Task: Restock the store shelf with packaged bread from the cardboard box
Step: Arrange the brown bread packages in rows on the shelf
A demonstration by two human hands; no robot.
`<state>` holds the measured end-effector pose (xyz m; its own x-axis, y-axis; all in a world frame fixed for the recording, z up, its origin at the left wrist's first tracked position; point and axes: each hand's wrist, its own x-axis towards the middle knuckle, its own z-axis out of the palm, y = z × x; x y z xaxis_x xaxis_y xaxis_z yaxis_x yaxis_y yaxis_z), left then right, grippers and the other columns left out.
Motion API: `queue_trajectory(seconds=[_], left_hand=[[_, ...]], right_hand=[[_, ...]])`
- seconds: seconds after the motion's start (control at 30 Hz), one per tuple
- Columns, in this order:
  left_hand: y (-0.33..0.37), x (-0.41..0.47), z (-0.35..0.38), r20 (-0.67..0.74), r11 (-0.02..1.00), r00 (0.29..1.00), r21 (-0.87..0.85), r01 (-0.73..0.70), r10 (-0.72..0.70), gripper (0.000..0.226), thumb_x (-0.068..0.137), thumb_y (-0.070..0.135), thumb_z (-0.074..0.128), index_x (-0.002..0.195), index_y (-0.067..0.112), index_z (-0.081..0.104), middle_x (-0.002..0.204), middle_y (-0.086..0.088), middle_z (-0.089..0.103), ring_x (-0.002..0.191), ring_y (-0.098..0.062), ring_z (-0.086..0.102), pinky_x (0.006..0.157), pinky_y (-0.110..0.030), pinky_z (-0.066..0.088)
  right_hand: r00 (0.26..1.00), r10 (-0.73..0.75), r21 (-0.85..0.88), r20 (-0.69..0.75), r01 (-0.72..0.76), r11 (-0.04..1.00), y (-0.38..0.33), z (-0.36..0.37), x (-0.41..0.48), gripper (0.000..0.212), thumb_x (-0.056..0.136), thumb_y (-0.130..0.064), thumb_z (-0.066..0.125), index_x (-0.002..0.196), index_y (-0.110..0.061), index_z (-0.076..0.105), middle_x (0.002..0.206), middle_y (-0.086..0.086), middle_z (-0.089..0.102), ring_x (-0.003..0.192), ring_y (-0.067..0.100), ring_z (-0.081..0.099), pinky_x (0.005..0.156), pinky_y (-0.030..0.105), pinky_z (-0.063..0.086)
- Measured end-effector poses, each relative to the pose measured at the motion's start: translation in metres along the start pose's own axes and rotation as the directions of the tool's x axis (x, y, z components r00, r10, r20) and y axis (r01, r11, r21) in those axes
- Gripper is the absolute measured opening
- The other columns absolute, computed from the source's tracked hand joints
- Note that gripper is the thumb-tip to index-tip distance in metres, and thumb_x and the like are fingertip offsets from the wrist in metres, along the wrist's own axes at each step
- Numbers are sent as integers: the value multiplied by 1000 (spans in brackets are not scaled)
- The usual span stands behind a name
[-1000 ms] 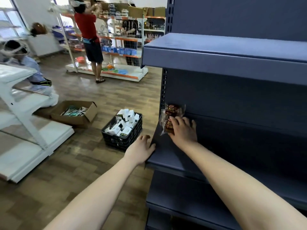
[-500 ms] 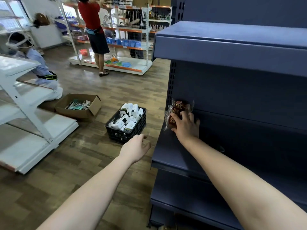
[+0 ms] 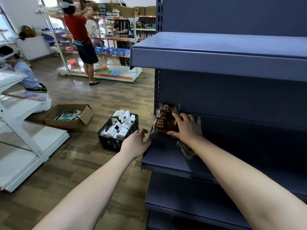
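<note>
bread packets sat at the left end of the shelf, against its back. right hand had gone from pinching to flat, fingers spread, pressing them. left hand, open, was back on the shelf's front corner. maybe another packet under the wrist. placement nearly done.

Bread pack reads "黑全麦小面包"

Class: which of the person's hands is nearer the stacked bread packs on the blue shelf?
Right. The right hand lies against the stacked bread packs; the left hand is at the shelf corner, just short of them.
</note>
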<state>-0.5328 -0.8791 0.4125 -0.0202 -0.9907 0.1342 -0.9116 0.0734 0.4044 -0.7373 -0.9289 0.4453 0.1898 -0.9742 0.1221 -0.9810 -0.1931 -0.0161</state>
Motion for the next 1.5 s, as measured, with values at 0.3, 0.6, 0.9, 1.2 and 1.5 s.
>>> queue_trajectory(seconds=[0.3, 0.6, 0.9, 1.2, 1.5], left_hand=[[73, 3, 16, 14, 981, 981, -38, -192, 193, 41, 87, 42, 53, 124, 23, 47, 118, -4, 61, 107, -32, 58, 77, -35, 45], [138, 9, 57, 133, 918, 913, 50, -394, 385, 61, 84, 59, 52, 134, 26, 41, 131, -2, 52, 121, -29, 46, 98, -40, 36], [156, 11, 69, 199, 922, 912, 78, -378, 358, 65, 85, 47, 57, 142, 26, 34, 133, -6, 52, 124, -29, 47, 106, -39, 32], [157, -1, 53, 220, 866, 885, 209, -453, 410, 67, 76, 45, 61, 137, 30, 37, 127, -4, 48, 117, -30, 49, 94, -40, 39], [113, -5, 32, 13, 822, 864, 298, -484, 504, 61, 63, 30, 72, 122, 22, 59, 109, -4, 61, 93, -33, 60, 79, -39, 49]], right_hand=[[981, 179, -4, 72, -179, 984, 72, -4, -52, 69, 92, -66, 22, 150, -29, 15, 148, 4, 35, 134, 31, 31, 109, 57, 21], [931, 347, -53, 116, -343, 938, 136, -12, -110, 63, 96, -60, 26, 148, -26, 22, 149, 3, 31, 133, 31, 31, 104, 49, 29], [860, 404, -29, 313, -416, 909, 170, 8, -154, 60, 98, -55, 26, 150, -29, 17, 156, 0, 16, 140, 32, 18, 109, 53, 25], [895, 352, 11, 274, -369, 929, 150, 12, -145, 57, 99, -53, 24, 150, -28, 19, 156, 0, 15, 141, 33, 15, 108, 53, 25], [933, 216, 45, 288, -239, 970, 104, 19, -113, 55, 100, -51, 25, 149, -26, 21, 157, 0, 12, 142, 34, 8, 110, 57, 21]])
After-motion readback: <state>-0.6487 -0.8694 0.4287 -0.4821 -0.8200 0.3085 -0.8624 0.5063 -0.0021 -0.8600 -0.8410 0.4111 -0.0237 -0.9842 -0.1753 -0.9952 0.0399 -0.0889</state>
